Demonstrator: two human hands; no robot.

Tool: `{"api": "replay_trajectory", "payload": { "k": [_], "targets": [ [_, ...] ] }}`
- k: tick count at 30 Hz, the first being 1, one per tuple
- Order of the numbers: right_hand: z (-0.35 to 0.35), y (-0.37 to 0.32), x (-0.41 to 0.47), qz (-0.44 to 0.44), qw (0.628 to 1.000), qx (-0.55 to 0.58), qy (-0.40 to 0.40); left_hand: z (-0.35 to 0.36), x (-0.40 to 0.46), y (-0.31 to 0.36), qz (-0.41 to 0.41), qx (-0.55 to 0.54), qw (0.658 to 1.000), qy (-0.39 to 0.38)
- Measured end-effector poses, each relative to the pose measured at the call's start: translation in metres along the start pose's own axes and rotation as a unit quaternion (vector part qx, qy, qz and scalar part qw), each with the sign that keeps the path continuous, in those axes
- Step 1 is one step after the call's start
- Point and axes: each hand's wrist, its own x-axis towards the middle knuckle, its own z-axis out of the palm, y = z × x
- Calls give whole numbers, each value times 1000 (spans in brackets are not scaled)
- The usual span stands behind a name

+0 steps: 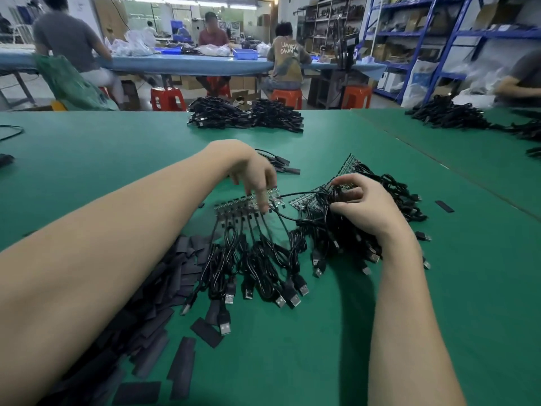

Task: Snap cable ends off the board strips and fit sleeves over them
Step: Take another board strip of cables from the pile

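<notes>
Green matting covered the worktop [336, 332], and at its centre lay the near board strip [243, 202], a thin panel with a row of black cables [257, 253] fanning from it toward six o'clock. The left hand [257, 174] pressed down on the strip's right end with its fingertips, the grip pinching what looked like the end board there. At three o'clock from it, the right hand [363, 203] was clenched around the tangled bundle of a second strip [330, 189]. The strip looked light, stiff and brittle, likely to snap cleanly if held close beside the score line; the cables were limp and prone to snag. Flat black sleeves [181, 358] lay heaped at seven o'clock, thin and probably slippery.
</notes>
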Motion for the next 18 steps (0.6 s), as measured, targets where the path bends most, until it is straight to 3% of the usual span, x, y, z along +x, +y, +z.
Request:
{"api": "replay_trajectory", "payload": {
  "k": [4, 6, 11, 16, 18],
  "targets": [
    [-1, 0, 2, -16, 999, 4, 38, 20, 11, 19, 159, -27, 978, 133],
    [0, 1, 4, -5, 1000, 10, 18, 38, 22, 28, 198, -44, 968, 146],
    [-2, 9, 9, 89, 993, -65, -38, 58, 36, 32, 211, -156, 951, 163],
    [-4, 3, 8, 85, 992, -75, -63, 55, 37, 35, 200, -207, 924, 253],
    [1, 0, 6, 86, 992, -86, -35, 52, 35, 34, 211, -241, 920, 227]
  ]
}}
